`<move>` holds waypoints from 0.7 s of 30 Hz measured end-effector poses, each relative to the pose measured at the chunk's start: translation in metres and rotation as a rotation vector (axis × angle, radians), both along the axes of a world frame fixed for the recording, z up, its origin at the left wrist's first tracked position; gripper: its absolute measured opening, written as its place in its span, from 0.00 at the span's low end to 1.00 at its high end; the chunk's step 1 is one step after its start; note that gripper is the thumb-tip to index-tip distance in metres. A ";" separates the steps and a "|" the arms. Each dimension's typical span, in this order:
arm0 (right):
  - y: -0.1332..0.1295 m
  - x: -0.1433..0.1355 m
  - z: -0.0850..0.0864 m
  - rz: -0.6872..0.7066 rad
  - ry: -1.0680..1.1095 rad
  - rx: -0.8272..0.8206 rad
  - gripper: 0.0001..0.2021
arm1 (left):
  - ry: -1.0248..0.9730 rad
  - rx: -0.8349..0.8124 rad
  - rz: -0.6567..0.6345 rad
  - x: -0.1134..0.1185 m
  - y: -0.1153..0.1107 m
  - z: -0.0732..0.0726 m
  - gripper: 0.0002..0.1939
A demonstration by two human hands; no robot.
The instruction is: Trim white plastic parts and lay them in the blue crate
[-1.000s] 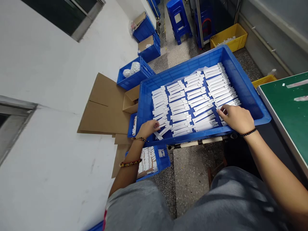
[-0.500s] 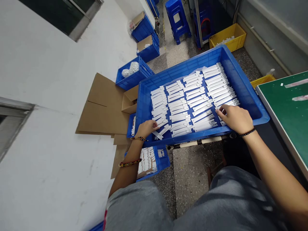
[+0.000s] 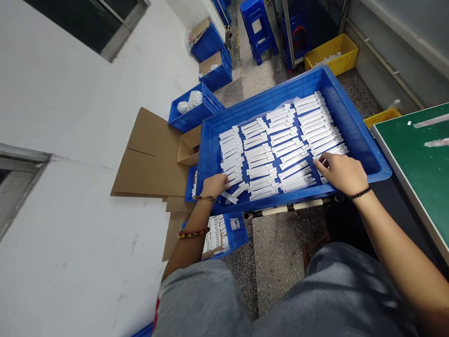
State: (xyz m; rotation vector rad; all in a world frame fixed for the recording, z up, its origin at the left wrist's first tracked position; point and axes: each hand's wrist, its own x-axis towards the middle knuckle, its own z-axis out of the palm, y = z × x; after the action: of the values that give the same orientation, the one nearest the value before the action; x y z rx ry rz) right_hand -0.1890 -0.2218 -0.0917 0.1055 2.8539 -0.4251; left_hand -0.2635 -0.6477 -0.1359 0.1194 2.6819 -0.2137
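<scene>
Rows of slim white plastic strips [image 3: 291,145] lie in columns inside a large blue plastic tray [image 3: 351,112]; several have a rounded tab at one end. At the tray's near left, my left hand [image 3: 214,185] has its fingers curled in beside the leftmost column. What its fingertips hold, if anything, is hidden. Just by them, a couple of strips lie askew. My right hand [image 3: 345,172] is over the near end of the rightmost column, thumb and fingers bent together around strip ends there. The hand covers part of that column.
On the left, flattened cardboard [image 3: 150,159] leans by a white wall. Several blue crates, one with white bagged items [image 3: 189,102], stand behind. A green-topped table [image 3: 421,159] adjoins the tray's right. Below is another blue bin [image 3: 238,236] of white parts. A blue stool [image 3: 257,30] stands farther back.
My left hand and forearm have shifted slightly, the wrist moving a little up and right. My right hand stays at the same column. The strips look unchanged.
</scene>
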 end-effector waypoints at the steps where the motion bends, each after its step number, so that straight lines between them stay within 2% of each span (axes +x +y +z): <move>1: 0.000 0.000 0.000 0.000 0.000 -0.001 0.19 | 0.001 0.009 0.005 0.000 -0.001 0.000 0.13; 6: 0.000 0.000 0.001 0.007 -0.007 -0.021 0.18 | 0.025 0.115 0.014 0.007 -0.002 0.009 0.10; 10: -0.001 0.000 0.001 0.004 -0.002 -0.011 0.18 | -0.040 0.275 -0.028 0.015 0.008 0.014 0.15; 15: 0.000 0.000 0.000 0.004 -0.002 -0.008 0.18 | -0.181 0.433 -0.049 0.019 0.017 0.006 0.25; 21: -0.001 0.000 0.001 0.005 -0.010 -0.001 0.18 | -0.196 0.467 -0.030 0.019 0.012 0.002 0.28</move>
State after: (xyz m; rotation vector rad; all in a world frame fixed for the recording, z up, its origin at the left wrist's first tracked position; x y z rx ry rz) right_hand -0.1890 -0.2223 -0.0907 0.1004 2.8436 -0.4237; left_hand -0.2448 -0.6361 -0.1334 0.3063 2.4858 0.3993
